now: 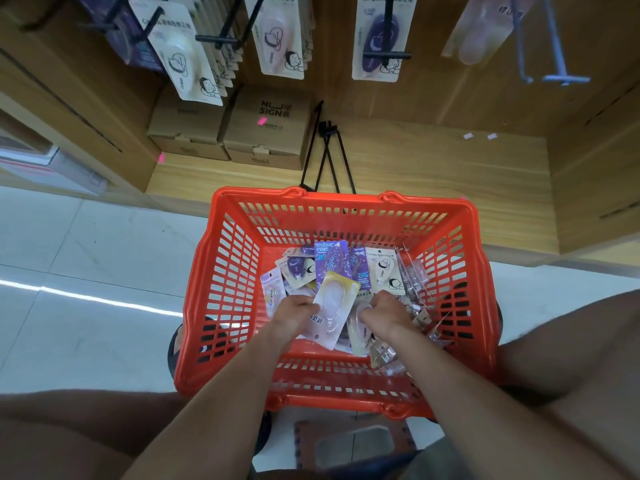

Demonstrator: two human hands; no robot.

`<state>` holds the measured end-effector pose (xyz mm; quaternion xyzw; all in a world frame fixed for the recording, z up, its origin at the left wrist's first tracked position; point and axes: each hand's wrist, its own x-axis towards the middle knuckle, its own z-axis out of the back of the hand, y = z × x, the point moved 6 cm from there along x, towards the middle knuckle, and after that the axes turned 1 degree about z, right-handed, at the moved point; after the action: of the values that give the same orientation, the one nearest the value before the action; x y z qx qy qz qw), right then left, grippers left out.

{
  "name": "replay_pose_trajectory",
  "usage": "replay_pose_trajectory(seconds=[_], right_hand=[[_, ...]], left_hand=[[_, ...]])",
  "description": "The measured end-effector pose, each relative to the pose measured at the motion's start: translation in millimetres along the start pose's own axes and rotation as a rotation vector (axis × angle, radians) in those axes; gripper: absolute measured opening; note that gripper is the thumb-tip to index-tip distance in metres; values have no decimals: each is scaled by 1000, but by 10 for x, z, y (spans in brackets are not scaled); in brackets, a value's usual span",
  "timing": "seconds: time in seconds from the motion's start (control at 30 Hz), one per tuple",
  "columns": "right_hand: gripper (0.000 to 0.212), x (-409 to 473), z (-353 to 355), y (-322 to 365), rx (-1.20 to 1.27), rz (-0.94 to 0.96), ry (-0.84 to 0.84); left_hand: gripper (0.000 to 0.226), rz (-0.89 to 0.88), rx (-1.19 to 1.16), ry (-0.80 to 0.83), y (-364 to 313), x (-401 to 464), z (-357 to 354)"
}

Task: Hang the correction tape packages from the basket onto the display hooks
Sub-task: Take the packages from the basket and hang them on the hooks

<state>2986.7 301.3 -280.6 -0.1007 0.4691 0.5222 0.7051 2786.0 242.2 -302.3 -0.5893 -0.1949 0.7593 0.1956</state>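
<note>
Bare knees at frame bottom, both forearms reaching into the orange basket (221, 271). Left hand (294, 315) clamped on a yellow-topped correction tape pkg (334, 306), lifted above the pile in basket. Right hand (382, 311) curled among loose pkgs; can't tell if gripping. Beyond basket, display hooks (221, 38) w/ hung pkgs; two cardboard boxes (266, 128) beneath.

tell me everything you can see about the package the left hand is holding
The package is a flat pale card with a yellow top band and a clear blister over an oval, whitish correction tape. It is tilted, top edge away from the person, above the pile in the orange basket. The left hand grips its left edge; its lower end lies over other packages.
</note>
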Motion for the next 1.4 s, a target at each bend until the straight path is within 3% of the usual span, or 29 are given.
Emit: replay_pose_trajectory(seconds=[0.13,0.2,0.33,0.4,0.5,0.8,0.97,1.17,1.4], right_hand=[[23,15,-58,34,-31,-3,38],[37,8,-92,58,-20,-4,41],[59,-23,-181,49,-76,4,-10],[62,-47,-207,49,-150,33,-64],[57,-73,-213,47,-183,49,-109],[47,-93,-217,147,10,80,121],[82,-172,-130,114,199,28,268],[37,-191,7,228,557,22,332],[22,-414,314,696,908,228,433]], left_hand=[[22,25,94,-46,26,-67,193],[13,42,120,-92,49,-96,322],[18,7,134,-216,51,-184,571],[18,-14,99,-238,49,-246,632],[25,-80,222,-268,31,-320,693],[25,-96,209,-369,85,-467,940],[20,-101,221,-356,86,-513,1000],[22,-257,255,-317,-287,-661,956],[31,-419,120,-241,-745,-882,891]])
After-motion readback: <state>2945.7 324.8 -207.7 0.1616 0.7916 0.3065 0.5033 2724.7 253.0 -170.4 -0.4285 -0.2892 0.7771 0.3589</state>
